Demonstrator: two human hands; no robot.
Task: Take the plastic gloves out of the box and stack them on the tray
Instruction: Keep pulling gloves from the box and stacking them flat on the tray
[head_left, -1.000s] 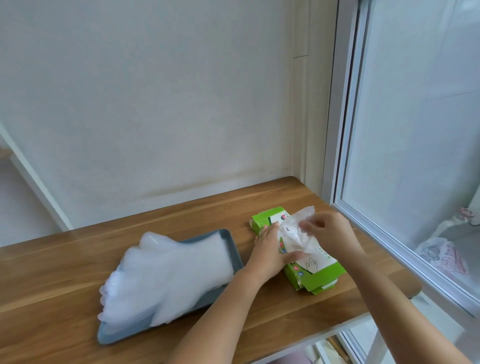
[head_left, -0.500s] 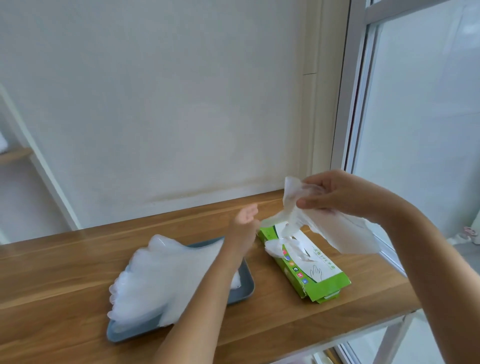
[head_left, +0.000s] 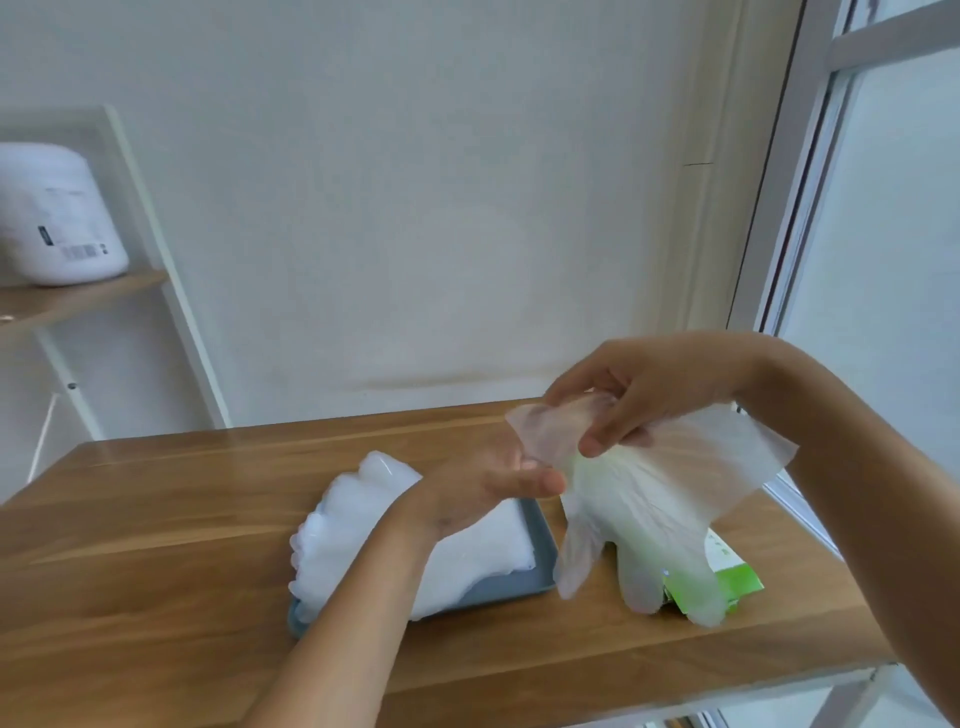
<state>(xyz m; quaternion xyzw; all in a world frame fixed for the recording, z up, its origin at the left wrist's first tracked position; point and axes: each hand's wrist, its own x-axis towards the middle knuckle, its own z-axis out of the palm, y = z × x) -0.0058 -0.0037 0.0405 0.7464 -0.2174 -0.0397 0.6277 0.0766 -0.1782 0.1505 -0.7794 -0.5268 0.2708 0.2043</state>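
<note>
Right hand (head_left: 641, 392) pinches glove (head_left: 649, 512); wooden table (head_left: 156, 519), window (head_left: 883, 260).

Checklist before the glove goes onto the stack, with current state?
1. Grip: right hand pinches the glove - ok.
2. Clear of the box: glove hangs in the air - ok.
3. Single glove: translucent - cannot tell.
4. Glove flat: bunched at the pinch - not ok.
5. Free left hand: open, palm up - ok.
6. Within the tray: the stack overhangs the left rim with its fingertips - not ok.
</note>
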